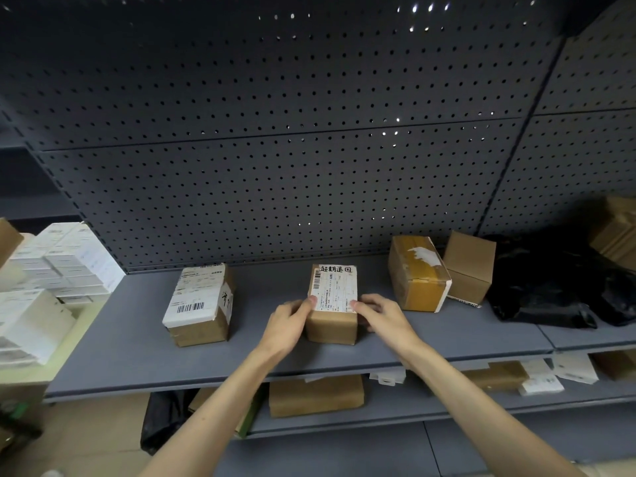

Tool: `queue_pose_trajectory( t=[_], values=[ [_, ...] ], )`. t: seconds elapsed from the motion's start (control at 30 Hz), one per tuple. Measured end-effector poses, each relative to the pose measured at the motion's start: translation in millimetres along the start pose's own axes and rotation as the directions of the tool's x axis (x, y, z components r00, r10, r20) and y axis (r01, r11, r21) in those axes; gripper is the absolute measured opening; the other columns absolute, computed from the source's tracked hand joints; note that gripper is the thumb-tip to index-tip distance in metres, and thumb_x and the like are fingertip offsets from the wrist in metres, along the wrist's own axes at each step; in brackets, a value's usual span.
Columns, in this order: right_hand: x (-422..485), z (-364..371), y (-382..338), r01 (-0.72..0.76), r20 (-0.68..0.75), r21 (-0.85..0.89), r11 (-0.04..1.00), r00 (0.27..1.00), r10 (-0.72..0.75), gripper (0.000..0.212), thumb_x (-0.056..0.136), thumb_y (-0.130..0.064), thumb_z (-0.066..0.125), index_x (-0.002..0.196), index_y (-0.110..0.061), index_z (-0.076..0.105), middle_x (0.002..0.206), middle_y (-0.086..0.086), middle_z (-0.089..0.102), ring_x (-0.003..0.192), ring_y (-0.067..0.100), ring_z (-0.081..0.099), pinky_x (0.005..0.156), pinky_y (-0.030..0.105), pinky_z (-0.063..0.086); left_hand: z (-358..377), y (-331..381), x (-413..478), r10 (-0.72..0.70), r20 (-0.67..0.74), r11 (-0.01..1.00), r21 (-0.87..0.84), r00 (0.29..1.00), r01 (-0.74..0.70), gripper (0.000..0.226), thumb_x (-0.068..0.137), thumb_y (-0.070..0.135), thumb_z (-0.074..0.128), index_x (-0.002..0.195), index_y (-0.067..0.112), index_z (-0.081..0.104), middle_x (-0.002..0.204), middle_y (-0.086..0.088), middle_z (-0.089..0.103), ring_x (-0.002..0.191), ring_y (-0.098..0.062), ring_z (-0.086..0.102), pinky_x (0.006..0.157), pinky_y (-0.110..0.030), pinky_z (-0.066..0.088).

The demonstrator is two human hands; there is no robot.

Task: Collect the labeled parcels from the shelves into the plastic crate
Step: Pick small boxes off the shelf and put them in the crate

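**Inspector:** Contents of the shelf, left to right?

**Checker:** White cartons (69, 266) are stacked at the far left of the frame. On the grey shelf (137, 339) the left parcel (199, 304) carries a barcode label and stands apart from the rest. The centre parcel (332, 304) is at mid-frame with a handwritten label on top. Right of centre are a taped box (416, 273) and a plain box (469, 266), close together. A black bag (550, 280) lies at the far right.

**Inspector:** Which item is being handled, and how does it lie?

**Checker:** The centre parcel. Its long axis runs from the shelf's near edge up-frame toward the pegboard (309, 166). The hands flank its near end, one on each side, so neither is nearer.

**Inspector:** State of the hands?

**Checker:** The left hand (292, 325) grips the left near corner, thumb on the label, its fingers mostly hidden down the side. The right hand (382, 318) grips the right near corner, thumb on top, fingers curled against the side. I cannot tell whether the parcel has left the shelf.

**Inspector:** And the plastic crate?

**Checker:** Not in view. In my judgement the parcel should be drawn up and back toward the person. The neighbouring boxes are well apart, so a knock is unlikely.
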State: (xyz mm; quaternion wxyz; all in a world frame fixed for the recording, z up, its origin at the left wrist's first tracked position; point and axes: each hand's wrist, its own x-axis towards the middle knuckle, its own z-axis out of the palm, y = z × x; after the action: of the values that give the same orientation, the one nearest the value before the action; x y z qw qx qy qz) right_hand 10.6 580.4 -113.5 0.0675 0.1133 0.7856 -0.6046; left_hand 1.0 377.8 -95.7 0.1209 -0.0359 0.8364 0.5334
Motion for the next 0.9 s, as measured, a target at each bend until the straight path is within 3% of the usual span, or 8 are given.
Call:
queue_pose_trajectory(
  t=[0.1, 0.2, 0.33, 0.5, 0.63, 0.73, 0.83, 0.9],
  values=[
    [5, -6, -5, 0.006, 0.004, -0.043, 0.999, 1.000, -0.006, 0.049, 0.090, -0.037, 0.068, 0.133, -0.017, 0.056, 0.128, 0.001, 0.062, 0.120, 0.016, 0.057, 0.107, 0.039, 0.045, -4, -2, 1, 0.016, -0.010, 1.000, 0.015, 1.000, -0.016, 0.039, 0.101, 0.049, 0.051, 0.127, 0.024, 0.065, 0.125, 0.006, 0.067, 0.119, -0.013, 0.058, 0.094, -0.026, 0.039],
    [13, -12, -13, 0.048, 0.000, -0.087, 0.995, 0.999, -0.048, 0.057, 0.093, -0.035, 0.066, 0.142, -0.014, 0.048, 0.141, 0.003, 0.053, 0.130, 0.018, 0.050, 0.109, 0.033, 0.039, -4, -9, -5, 0.012, -0.112, 0.997, 0.079, 0.994, -0.003, 0.052, 0.095, 0.066, 0.049, 0.124, 0.025, 0.062, 0.120, 0.002, 0.070, 0.109, -0.016, 0.063, 0.094, -0.033, 0.049],
    [28, -15, -28, 0.125, 0.015, -0.095, 0.988, 0.992, -0.124, 0.058, 0.096, -0.032, 0.062, 0.148, -0.015, 0.041, 0.152, 0.006, 0.042, 0.138, 0.022, 0.043, 0.113, 0.035, 0.034, 1, -11, -23, -0.077, -0.198, 0.968, 0.221, 0.977, 0.121, 0.076, 0.074, 0.093, 0.039, 0.096, 0.022, 0.058, 0.091, -0.003, 0.070, 0.087, -0.026, 0.068, 0.085, -0.044, 0.057],
    [35, -10, -34, 0.167, 0.069, -0.150, 0.974, 0.985, -0.159, 0.052, 0.097, -0.029, 0.061, 0.145, -0.014, 0.046, 0.144, 0.007, 0.051, 0.134, 0.021, 0.047, 0.109, 0.031, 0.038, 9, -1, -28, -0.143, -0.160, 0.969, 0.177, 0.977, 0.171, 0.073, 0.086, 0.079, 0.047, 0.081, 0.009, 0.068, 0.069, -0.003, 0.073, 0.054, -0.021, 0.071, 0.068, -0.033, 0.060],
    [28, -18, -30, 0.170, -0.032, -0.276, 0.946, 0.982, -0.186, 0.048, 0.098, -0.035, 0.058, 0.140, -0.012, 0.053, 0.129, 0.011, 0.052, 0.110, 0.021, 0.057, 0.088, 0.022, 0.044, 7, -8, -12, -0.136, -0.160, 0.986, 0.074, 0.978, 0.150, 0.067, 0.079, 0.081, 0.050, 0.085, 0.017, 0.067, 0.076, 0.002, 0.075, 0.072, -0.019, 0.072, 0.083, -0.044, 0.059],
    [17, -22, -24, 0.139, -0.033, -0.315, 0.939, 0.987, -0.157, 0.045, 0.101, -0.034, 0.053, 0.138, -0.009, 0.053, 0.125, 0.010, 0.057, 0.100, 0.013, 0.055, 0.067, 0.011, 0.042, 3, -10, -4, -0.128, -0.147, 0.992, -0.006, 0.981, 0.128, 0.062, 0.082, 0.075, 0.051, 0.104, 0.020, 0.067, 0.106, -0.001, 0.074, 0.099, -0.021, 0.069, 0.093, -0.049, 0.056],
    [7, -20, -15, 0.106, -0.001, -0.242, 0.964, 0.994, -0.109, 0.043, 0.101, -0.037, 0.052, 0.132, -0.007, 0.058, 0.124, 0.007, 0.065, 0.105, 0.013, 0.059, 0.072, 0.013, 0.044, 5, -4, -2, -0.076, -0.104, 0.995, -0.072, 0.992, 0.069, 0.040, 0.099, 0.053, 0.052, 0.119, 0.022, 0.067, 0.120, 0.000, 0.072, 0.111, -0.018, 0.065, 0.101, -0.046, 0.053],
    [2, -18, -11, 0.100, 0.000, -0.166, 0.981, 0.995, -0.101, 0.040, 0.101, -0.035, 0.052, 0.130, -0.008, 0.059, 0.121, 0.003, 0.066, 0.103, 0.011, 0.062, 0.070, 0.010, 0.047, 8, -2, -1, -0.064, -0.085, 0.996, -0.072, 0.994, 0.058, 0.041, 0.101, 0.052, 0.050, 0.124, 0.023, 0.067, 0.120, 0.002, 0.072, 0.112, -0.017, 0.065, 0.102, -0.044, 0.052]
  ],
)
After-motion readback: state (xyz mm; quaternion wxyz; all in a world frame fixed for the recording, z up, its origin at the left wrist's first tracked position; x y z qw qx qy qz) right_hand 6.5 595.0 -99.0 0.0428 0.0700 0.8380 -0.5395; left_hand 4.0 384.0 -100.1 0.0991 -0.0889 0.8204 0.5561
